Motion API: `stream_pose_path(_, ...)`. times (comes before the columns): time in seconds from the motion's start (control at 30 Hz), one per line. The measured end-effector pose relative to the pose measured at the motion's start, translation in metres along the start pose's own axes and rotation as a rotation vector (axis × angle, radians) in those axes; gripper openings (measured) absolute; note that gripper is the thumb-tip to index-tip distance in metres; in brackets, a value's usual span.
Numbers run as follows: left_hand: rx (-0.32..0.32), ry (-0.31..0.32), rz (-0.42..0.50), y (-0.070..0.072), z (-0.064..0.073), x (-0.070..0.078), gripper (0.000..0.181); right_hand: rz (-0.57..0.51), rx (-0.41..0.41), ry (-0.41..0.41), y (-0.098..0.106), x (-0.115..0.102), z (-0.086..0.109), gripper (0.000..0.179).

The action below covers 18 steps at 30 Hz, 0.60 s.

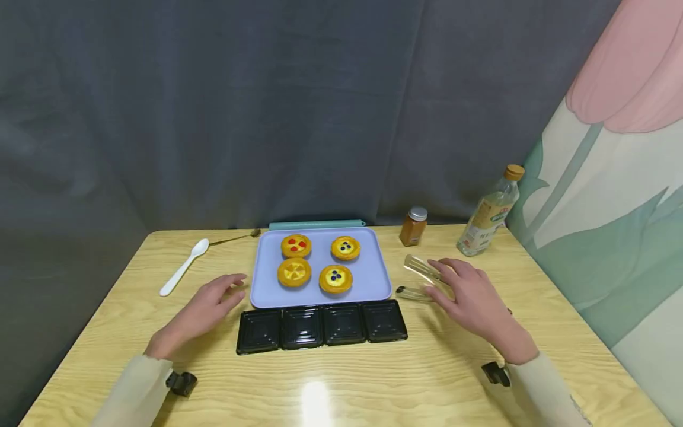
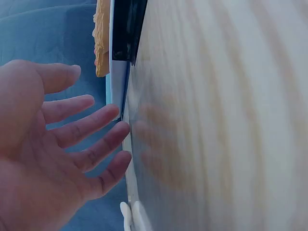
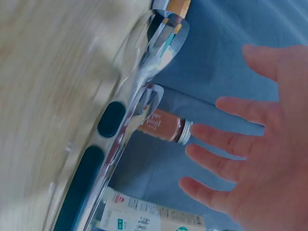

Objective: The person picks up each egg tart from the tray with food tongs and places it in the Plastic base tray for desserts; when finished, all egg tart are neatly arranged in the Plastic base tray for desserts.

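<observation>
My right hand [image 1: 472, 299] hovers over a pair of metal tongs [image 1: 421, 268], its fingers spread and apart from them in the right wrist view. The tongs lie on the table, with dark green grips [image 3: 111, 119] on the handle. My left hand [image 1: 210, 305] holds nothing; its loosely bent fingers are left of a lavender tray [image 1: 370, 284]. On that tray sit several tarts: one with red pieces [image 1: 296, 245], one with yellow wedges [image 1: 294, 272], and two with dark berries [image 1: 336, 279]. A black plastic tray [image 1: 301, 327] with several square compartments lies in front.
A white spoon [image 1: 184, 267] and a thin dark-tipped utensil [image 1: 235, 238] lie at left. Behind the lavender tray is a teal bar [image 1: 317, 225]. A brown spice jar [image 1: 413, 226] and a clear labelled bottle [image 1: 487, 219] stand at the back right, near the curtain.
</observation>
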<state>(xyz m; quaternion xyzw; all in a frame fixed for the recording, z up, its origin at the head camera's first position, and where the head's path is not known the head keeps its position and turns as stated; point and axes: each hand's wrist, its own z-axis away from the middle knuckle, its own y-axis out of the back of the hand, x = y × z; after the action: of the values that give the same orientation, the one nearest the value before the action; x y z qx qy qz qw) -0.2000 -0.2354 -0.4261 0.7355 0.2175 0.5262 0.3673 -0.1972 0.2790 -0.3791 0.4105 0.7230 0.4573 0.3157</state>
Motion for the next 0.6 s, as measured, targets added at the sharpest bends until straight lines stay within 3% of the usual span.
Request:
stream_pose_path(0.37, 0.01, 0.041, 0.106, -0.009, -0.004, -0.012, 0.042, -0.089, 0.088, 0.05, 0.006, 0.016, 0.024, 0.058)
stream_pose_path(0.6, 0.016, 0.089, 0.204, -0.019, -0.012, -0.017, 0.044, -0.217, 0.006, -0.048, 0.011, 0.033, 0.045, 0.065)
